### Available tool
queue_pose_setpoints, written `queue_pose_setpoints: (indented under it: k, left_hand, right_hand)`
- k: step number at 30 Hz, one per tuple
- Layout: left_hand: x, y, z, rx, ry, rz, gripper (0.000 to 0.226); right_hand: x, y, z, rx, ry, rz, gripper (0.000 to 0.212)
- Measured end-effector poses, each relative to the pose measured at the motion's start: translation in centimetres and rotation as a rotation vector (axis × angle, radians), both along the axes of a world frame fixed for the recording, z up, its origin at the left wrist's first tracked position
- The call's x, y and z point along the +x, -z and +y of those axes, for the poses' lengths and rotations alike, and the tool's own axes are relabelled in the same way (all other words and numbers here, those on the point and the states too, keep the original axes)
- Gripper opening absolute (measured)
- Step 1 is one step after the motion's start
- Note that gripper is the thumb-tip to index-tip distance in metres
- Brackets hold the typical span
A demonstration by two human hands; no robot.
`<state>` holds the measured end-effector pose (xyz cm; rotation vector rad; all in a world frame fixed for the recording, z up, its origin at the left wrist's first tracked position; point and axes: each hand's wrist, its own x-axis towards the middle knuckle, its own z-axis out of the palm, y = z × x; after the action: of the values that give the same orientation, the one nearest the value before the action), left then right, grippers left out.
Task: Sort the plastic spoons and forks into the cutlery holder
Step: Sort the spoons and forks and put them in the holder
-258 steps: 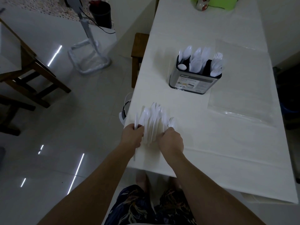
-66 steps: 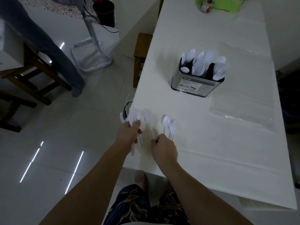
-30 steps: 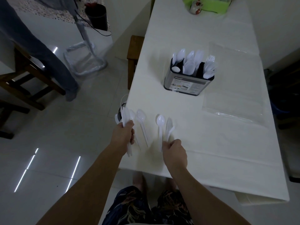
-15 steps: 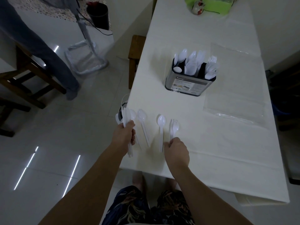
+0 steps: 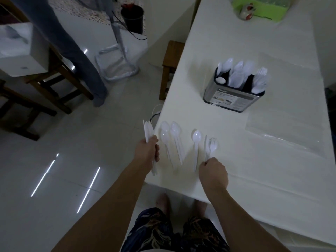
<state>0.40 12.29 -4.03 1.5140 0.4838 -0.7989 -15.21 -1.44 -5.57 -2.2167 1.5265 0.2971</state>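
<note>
While my left hand (image 5: pixel 148 149) clenches a bundle of white cutlery (image 5: pixel 149 135) at the bench's (image 5: pixel 272 170) near left edge, my right hand (image 5: pixel 213 170) pinches the handles of two forks (image 5: pixel 211 145). Four spoons (image 5: pixel 174 137) lie between them. Farther off, the cutlery holder (image 5: pixel 234 99) stands already stocked.

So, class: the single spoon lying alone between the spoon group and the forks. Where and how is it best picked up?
Probably by the handle end of the single spoon: it lies flat, bowl away, handle toward the table edge. Come from the near side and pinch the thin handle's edges, clear of the forks beside it.
</note>
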Motion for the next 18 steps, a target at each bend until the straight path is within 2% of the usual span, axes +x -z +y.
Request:
queue_pose_setpoints:
  k: [5,11,13,16,18]
  left_hand:
    - [-0.1,0.0,0.4,-0.007,0.004,0.019,0.017]
    - [-0.8,-0.1,0.0,-0.014,0.062,0.003,0.020]
    - [-1.1,-0.1,-0.2,-0.032,0.105,-0.017,0.024]
    - [-1.2,-0.6,-0.4,-0.071,0.163,-0.010,0.032]
    - [-1.3,-0.9,-0.5,-0.107,0.184,-0.004,0.033]
  right_hand:
    - [0.4,-0.6,0.0,0.018,0.021,-0.077,0.021]
    - [3.0,-2.8,2.7,0.180,-0.151,-0.334,0.019]
    - [4.3,-3.8,3.5,0.358,-0.124,-0.431,0.023]
    - [5.2,-4.9,4.4,0.808,0.045,-0.564,0.021]
    - [5.4,-4.9,4.6,0.898,0.065,-0.569,0.022]
